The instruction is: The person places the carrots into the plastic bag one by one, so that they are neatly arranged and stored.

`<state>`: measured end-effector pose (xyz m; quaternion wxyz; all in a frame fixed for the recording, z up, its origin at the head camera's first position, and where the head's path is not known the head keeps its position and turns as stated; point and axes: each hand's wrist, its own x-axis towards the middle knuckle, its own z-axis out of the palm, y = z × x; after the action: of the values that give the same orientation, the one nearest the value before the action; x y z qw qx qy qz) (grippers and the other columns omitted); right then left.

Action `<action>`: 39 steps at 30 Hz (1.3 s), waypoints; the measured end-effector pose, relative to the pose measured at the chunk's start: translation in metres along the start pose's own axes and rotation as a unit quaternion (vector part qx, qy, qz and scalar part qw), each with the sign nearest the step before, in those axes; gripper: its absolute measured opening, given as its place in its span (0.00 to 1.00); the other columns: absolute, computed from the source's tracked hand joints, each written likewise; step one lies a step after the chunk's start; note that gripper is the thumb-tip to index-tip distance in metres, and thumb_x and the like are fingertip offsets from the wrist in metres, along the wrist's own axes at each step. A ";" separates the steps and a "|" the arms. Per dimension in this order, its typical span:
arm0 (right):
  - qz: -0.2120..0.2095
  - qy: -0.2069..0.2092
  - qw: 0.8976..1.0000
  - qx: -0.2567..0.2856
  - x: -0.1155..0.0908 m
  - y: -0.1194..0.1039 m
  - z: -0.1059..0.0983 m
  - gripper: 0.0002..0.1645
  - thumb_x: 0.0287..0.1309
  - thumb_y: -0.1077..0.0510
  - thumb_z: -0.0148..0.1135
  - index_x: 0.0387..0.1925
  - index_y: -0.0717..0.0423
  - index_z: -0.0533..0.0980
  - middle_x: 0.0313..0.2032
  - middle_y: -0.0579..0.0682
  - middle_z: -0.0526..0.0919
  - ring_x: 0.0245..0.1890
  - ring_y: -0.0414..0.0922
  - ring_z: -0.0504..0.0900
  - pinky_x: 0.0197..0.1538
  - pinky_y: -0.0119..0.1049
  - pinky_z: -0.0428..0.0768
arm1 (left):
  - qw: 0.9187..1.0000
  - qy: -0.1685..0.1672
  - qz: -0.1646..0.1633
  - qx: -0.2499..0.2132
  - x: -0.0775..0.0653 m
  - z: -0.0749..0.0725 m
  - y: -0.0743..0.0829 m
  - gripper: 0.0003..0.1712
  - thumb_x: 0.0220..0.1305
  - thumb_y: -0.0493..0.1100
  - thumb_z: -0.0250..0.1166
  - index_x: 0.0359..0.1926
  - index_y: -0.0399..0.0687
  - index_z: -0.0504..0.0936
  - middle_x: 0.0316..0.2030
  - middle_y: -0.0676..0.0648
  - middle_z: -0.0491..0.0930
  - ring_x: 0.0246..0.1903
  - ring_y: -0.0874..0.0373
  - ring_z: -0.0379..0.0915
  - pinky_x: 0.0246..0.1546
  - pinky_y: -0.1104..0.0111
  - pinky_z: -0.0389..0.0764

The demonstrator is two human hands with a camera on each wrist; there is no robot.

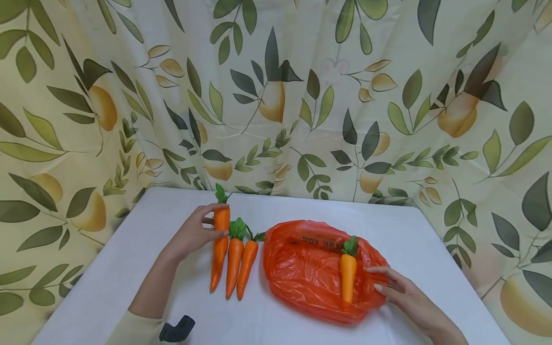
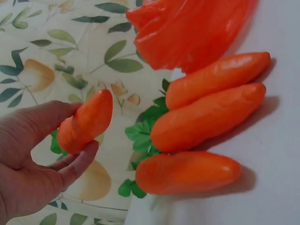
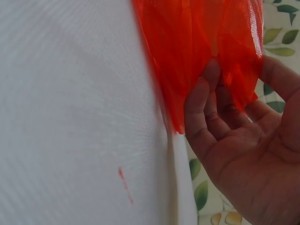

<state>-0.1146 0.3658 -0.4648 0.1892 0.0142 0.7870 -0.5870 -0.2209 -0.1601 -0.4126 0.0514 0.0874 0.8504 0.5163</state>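
Note:
My left hand [image 1: 192, 235] pinches an orange carrot [image 2: 89, 123] with a green leafy top, raised above the table. Beneath and beside it lie three more carrots [image 1: 234, 268], side by side, leaves toward the back; the left wrist view shows their tips pointing away from the leaves. To their right spreads a crumpled red plastic bag [image 1: 297, 275] with dark lettering inside. One carrot [image 1: 348, 275] with green leaves rests in the bag's right part. My right hand [image 1: 407, 294] grips the bag's right edge; in the right wrist view its fingers curl around the thin plastic [image 3: 178, 56].
Everything lies on a white table [image 1: 241, 323]. A curtain [image 1: 276, 96] printed with leaves and fruit hangs behind the table and along its sides. A dark strap-like piece [image 1: 177, 329] sits by my left sleeve [image 1: 135, 330].

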 end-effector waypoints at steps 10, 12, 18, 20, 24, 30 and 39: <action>-0.010 -0.009 1.000 0.006 0.000 -0.001 -0.001 0.29 0.75 0.55 0.59 0.71 0.60 0.67 0.73 0.68 0.57 0.57 0.52 0.75 0.53 0.44 0.83 | 1.000 -0.010 0.000 -0.013 0.007 0.012 0.019 0.37 0.61 0.38 0.77 0.69 0.63 0.76 0.69 0.44 0.63 0.61 0.39 0.67 0.46 0.54 0.84; -0.011 -0.008 1.000 0.006 0.000 0.000 -0.001 0.29 0.75 0.55 0.59 0.72 0.60 0.67 0.73 0.68 0.57 0.57 0.52 0.76 0.53 0.44 0.83 | 1.000 -0.012 -0.002 -0.016 0.009 0.014 0.023 0.37 0.61 0.39 0.77 0.69 0.65 0.76 0.69 0.44 0.63 0.62 0.39 0.67 0.46 0.54 0.84; -0.013 -0.009 1.000 0.004 -0.001 0.000 -0.001 0.30 0.75 0.55 0.59 0.72 0.61 0.67 0.74 0.69 0.57 0.57 0.52 0.76 0.54 0.44 0.83 | 0.999 -0.028 0.010 -0.041 0.015 0.022 0.035 0.36 0.61 0.39 0.77 0.68 0.65 0.77 0.68 0.44 0.64 0.62 0.40 0.67 0.46 0.54 0.85; -0.017 -0.011 1.000 0.004 -0.001 -0.001 -0.001 0.30 0.75 0.55 0.59 0.71 0.61 0.67 0.74 0.70 0.56 0.57 0.52 0.77 0.54 0.44 0.83 | 0.998 -0.033 0.015 -0.049 0.017 0.025 0.038 0.36 0.61 0.39 0.77 0.68 0.65 0.77 0.67 0.45 0.64 0.62 0.40 0.68 0.47 0.54 0.84; -0.023 -0.016 1.000 0.005 -0.001 -0.002 -0.001 0.30 0.75 0.55 0.59 0.71 0.62 0.67 0.74 0.70 0.55 0.57 0.52 0.77 0.54 0.44 0.83 | 0.997 -0.036 0.021 -0.057 0.019 0.034 0.045 0.36 0.61 0.38 0.76 0.68 0.67 0.77 0.67 0.45 0.65 0.60 0.40 0.70 0.48 0.54 0.84; -0.026 -0.020 0.999 0.006 -0.002 -0.001 -0.002 0.28 0.75 0.56 0.59 0.70 0.62 0.68 0.73 0.71 0.56 0.55 0.49 0.78 0.54 0.43 0.83 | 0.995 -0.047 0.035 -0.076 0.020 0.047 0.057 0.37 0.61 0.35 0.75 0.67 0.68 0.77 0.66 0.47 0.67 0.56 0.40 0.75 0.47 0.53 0.85; -0.027 -0.020 0.999 0.007 -0.001 -0.001 -0.003 0.28 0.75 0.55 0.59 0.71 0.61 0.67 0.74 0.70 0.56 0.56 0.49 0.78 0.55 0.43 0.83 | 0.992 -0.064 0.051 -0.096 0.024 0.067 0.069 0.37 0.60 0.36 0.77 0.66 0.69 0.78 0.65 0.49 0.68 0.57 0.42 0.73 0.45 0.54 0.85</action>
<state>-0.1146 0.3682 -0.4633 0.1889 -0.0174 0.7792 -0.5974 -0.2260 -0.0659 -0.3820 0.0873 0.1577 0.7862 0.5911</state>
